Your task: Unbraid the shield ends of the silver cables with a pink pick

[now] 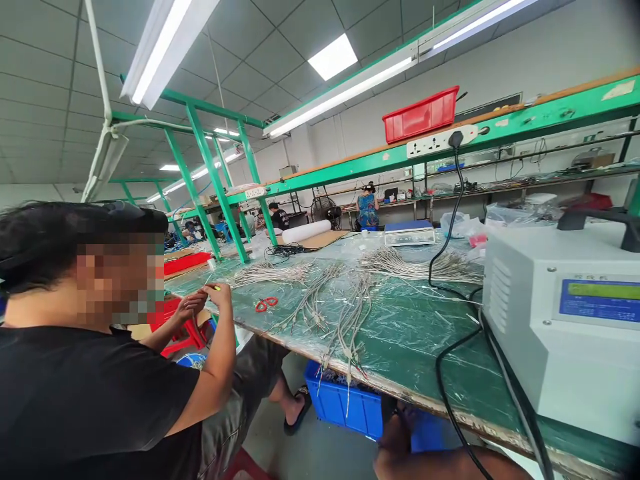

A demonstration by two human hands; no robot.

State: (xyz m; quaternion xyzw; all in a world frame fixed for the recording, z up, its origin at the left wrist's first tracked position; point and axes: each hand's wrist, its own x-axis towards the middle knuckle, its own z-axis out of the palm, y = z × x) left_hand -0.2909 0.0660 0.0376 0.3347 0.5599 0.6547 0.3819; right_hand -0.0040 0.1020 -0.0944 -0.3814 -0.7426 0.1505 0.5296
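Neither of my hands shows in the head view. Bare limbs point(450, 463), apparently my legs, reach in at the bottom below the table edge. On the green table point(410, 340) in front of me lie bundles of grey cables point(350, 313), some with stripped, coloured wire ends hanging over the near edge. More cables point(417, 263) are spread farther back. Red-handled scissors point(267, 305) rest left of the bundles. At the left sits a co-worker point(95, 393) in a black shirt, both hands point(207, 299) raised around a small object with a yellow part.
A grey machine point(560, 320) with a display stands at the right, black cords point(445, 373) running past it. Blue bins point(345, 400) are under the table. A shelf beam point(350, 163) carries a red bin point(421, 115). A blue-topped scale point(409, 233) stands at the back.
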